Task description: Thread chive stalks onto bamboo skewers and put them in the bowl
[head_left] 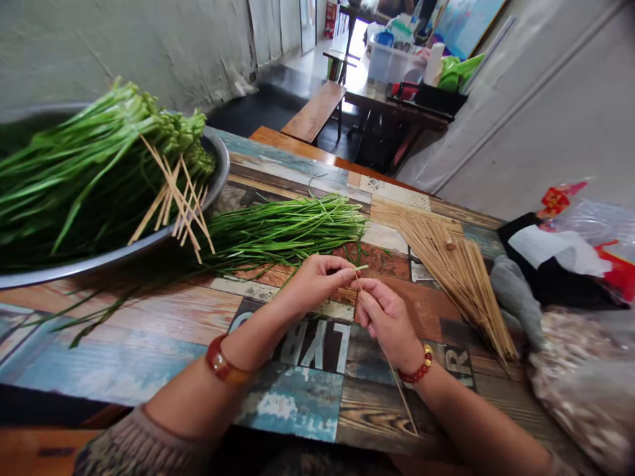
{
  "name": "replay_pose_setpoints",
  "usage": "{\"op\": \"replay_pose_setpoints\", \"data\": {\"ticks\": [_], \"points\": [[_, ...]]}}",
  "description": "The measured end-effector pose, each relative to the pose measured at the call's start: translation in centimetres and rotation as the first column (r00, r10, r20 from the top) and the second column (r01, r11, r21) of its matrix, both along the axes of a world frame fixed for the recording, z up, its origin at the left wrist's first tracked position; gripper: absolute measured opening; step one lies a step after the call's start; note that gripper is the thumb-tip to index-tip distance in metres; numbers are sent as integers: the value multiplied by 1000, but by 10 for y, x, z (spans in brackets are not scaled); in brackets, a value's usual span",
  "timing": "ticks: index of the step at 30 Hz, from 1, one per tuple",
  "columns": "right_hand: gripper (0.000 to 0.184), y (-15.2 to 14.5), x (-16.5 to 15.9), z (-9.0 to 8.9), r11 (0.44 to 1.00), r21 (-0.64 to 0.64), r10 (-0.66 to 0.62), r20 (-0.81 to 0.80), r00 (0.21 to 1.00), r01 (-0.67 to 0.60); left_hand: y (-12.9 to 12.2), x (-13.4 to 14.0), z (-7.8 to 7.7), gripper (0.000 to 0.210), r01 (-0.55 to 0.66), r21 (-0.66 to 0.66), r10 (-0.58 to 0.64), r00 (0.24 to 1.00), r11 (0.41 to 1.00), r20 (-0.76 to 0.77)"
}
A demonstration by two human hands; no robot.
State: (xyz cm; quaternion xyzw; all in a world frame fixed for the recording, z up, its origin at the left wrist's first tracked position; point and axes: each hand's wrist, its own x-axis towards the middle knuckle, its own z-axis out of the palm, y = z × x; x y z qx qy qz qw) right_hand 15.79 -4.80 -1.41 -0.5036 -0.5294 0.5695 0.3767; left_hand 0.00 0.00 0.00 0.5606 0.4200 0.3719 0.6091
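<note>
The person's left hand [325, 274] is closed in a pinch, thumb against forefinger, on a green stalk [364, 268] whose pale end pokes out to the right. The right hand [389, 317] is curled, its fingers closed on a thin skewer [402, 395] that slants back beneath the palm toward the near edge. The skewer's upper end is at the left fingertips; whether it has pierced the stalk cannot be told.

The step in hand seems to be meeting stalk with skewer. Done well, it would call for a pinch close to the pale end, firm but not crushing, with the skewer gripped short so that it does not bow. Fingertips are best kept out of line with the point.

Just beyond the hands, to the left, lies a pile of greens [292, 228], roughly lined up, which should make single stalks easy to draw. Loose skewers [461, 284] fan out to the right. At the far left, a metal basin [224, 158] holds bunched greens [99, 139] with several skewer ends jutting over the rim.
</note>
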Motion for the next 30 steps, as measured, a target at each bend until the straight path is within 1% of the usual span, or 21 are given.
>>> {"op": "replay_pose_setpoints", "data": {"ticks": [4, 8, 10, 13, 16, 21, 30], "points": [[34, -3, -1, 1, 999, 48, 12, 25, 1000, -13, 2, -3, 0, 23, -53, -8, 53, 998, 999, 45], [28, -3, 9, -5, 994, 106, 20, 0, 1000, -20, 0, 1, 0, 20, -60, -29, 60, 998, 998, 22], [25, -1, 13, -8, 994, 107, 35, -9, 999, -34, -1, 4, -1, 20, -57, -40, 57, 998, 998, -9], [24, 1, 18, -11, 995, 102, -5, -9, 1000, 6, -2, 7, -1, 20, -41, -55, 38, 998, 998, -48], [26, 1, 21, -14, 992, 117, -41, 19, 999, 38, -3, 9, -1, 19, -30, -65, 26, 997, 997, -71], [29, -1, 23, -17, 990, 135, -45, 36, 998, 39, -4, 10, 0, 17, -39, -44, 36, 998, 998, -59], [31, 0, 22, -15, 985, 172, -28, 69, 997, 16, -4, 11, -1, 16, -59, -20, 58, 997, 998, -59]]}}
